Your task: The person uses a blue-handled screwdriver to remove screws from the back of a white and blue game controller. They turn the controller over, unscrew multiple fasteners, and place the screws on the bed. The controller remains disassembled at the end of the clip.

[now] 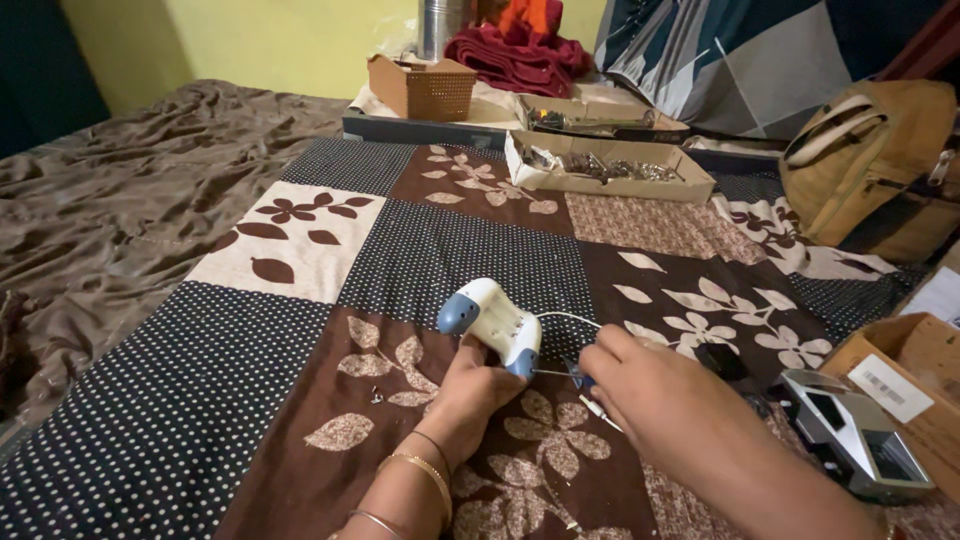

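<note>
My left hand (468, 392) grips a white and blue handheld device (488, 318), shaped like a game controller, held up over the patchwork bedspread (430, 250). A thin white wire (570, 318) runs from the device toward my right hand (640, 390). That hand pinches a small thin tool (572, 374) whose tip touches the lower end of the device. Bangles sit on my left wrist.
A grey boxy gadget (855, 440) and a small black part (722, 360) lie at the right, beside a cardboard box (915, 365). Farther back stand an open box of metal parts (605, 165), a brown basket (425, 88), a metal canister, red cloth and a tan bag (870, 165).
</note>
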